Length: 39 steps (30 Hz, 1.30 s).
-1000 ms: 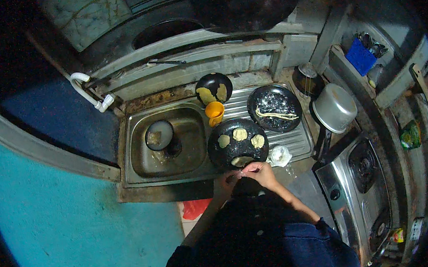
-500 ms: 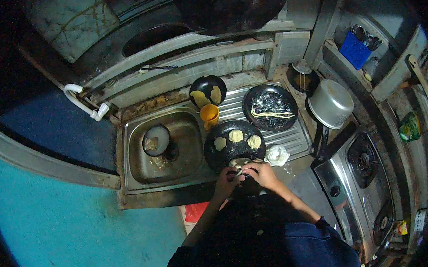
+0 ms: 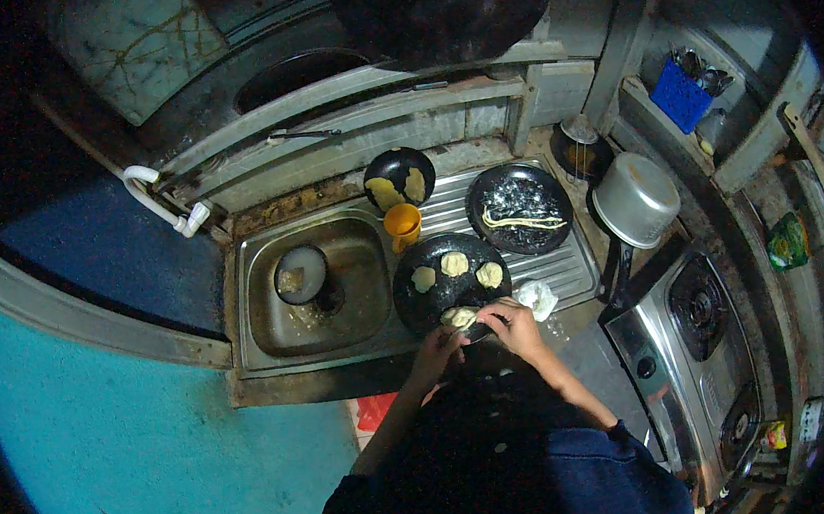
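Observation:
My left hand (image 3: 438,351) and my right hand (image 3: 515,326) meet over the near rim of a black round pan (image 3: 425,304). Between them is a pale, folded piece of dough (image 3: 460,318). My right thumb and fingertips pinch its right end, while my left fingers curl at its near left side, partly in shadow. Three flattened dough pieces lie farther in on the pan, the middle one (image 3: 454,264) among them. Close to my right hand sits a crumpled white bag (image 3: 535,299).
A steel sink (image 3: 253,311) holding a bowl (image 3: 300,272) is on the left. Behind the pan stand an orange mug (image 3: 402,223) and a small pan (image 3: 398,165). A floured pan (image 3: 518,178) carries dough strips (image 3: 524,220). Rightward are a pot (image 3: 639,198) and gas stove (image 3: 663,364).
My hands, close together before, have parted slightly. The right hand has shifted a little to the right, and more of the dough piece shows between them.

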Each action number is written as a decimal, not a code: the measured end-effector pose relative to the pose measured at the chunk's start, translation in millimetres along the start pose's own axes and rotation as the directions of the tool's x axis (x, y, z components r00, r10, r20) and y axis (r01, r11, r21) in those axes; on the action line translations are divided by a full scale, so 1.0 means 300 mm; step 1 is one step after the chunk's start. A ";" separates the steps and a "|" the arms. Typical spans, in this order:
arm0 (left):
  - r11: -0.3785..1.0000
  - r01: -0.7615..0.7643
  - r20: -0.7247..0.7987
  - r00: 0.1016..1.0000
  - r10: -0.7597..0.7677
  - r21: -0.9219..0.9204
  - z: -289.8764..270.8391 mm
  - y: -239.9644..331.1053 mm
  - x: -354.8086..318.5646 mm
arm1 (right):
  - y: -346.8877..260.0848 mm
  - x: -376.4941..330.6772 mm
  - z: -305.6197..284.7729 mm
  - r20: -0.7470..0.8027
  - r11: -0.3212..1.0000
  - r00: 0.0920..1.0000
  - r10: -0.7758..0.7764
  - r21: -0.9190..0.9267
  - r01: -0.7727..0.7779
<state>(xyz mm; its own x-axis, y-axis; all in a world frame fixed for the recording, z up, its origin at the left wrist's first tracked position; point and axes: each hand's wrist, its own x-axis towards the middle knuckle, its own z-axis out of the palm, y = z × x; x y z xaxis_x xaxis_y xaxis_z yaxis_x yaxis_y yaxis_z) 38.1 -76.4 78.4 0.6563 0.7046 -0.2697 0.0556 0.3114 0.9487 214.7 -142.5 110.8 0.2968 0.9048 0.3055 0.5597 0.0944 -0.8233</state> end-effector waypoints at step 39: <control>0.901 0.161 -0.055 0.978 -0.199 -0.404 -0.089 -0.026 -0.050 | 0.018 0.001 0.062 0.003 0.745 0.938 0.345 0.608 -0.276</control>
<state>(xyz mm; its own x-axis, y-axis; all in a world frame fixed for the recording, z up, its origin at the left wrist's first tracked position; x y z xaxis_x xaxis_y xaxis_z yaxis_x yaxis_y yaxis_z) 7.6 -72.4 70.7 0.5898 0.6624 -0.4619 -0.1484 0.6512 0.7443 203.3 -134.1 97.6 0.4693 0.8831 0.0008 -0.1353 0.0729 -0.9881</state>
